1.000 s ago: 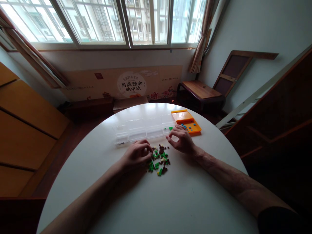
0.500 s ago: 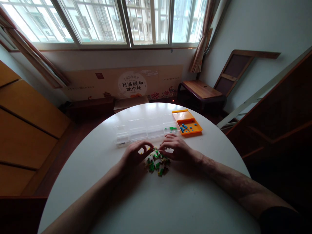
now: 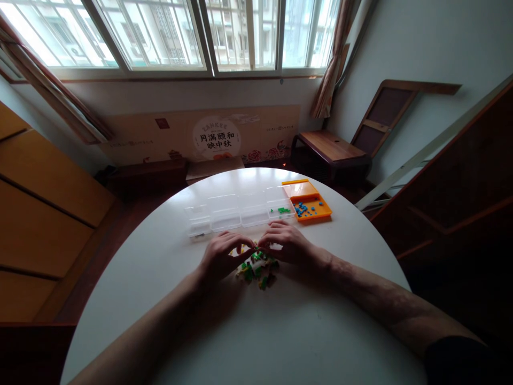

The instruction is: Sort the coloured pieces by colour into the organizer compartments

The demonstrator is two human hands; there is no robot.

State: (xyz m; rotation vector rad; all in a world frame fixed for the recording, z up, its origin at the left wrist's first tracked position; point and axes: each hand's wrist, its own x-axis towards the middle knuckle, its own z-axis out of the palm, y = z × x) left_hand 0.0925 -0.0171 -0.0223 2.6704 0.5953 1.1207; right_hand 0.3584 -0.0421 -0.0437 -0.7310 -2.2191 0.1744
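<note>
With our left hand [image 3: 219,259] and right hand [image 3: 287,247] pinched together at the 12 o'clock edge of the brick pile [image 3: 257,266], whether on a brick we cannot tell, we pick one small piece at a time.

Home living room: round white table [image 3: 256,331], barred windows [image 3: 168,32], curtains [image 3: 328,69] (wooden furniture around).

bright window [image 3: 168,32] backlight, dim foreground, edges bowed, sharp.
</note>
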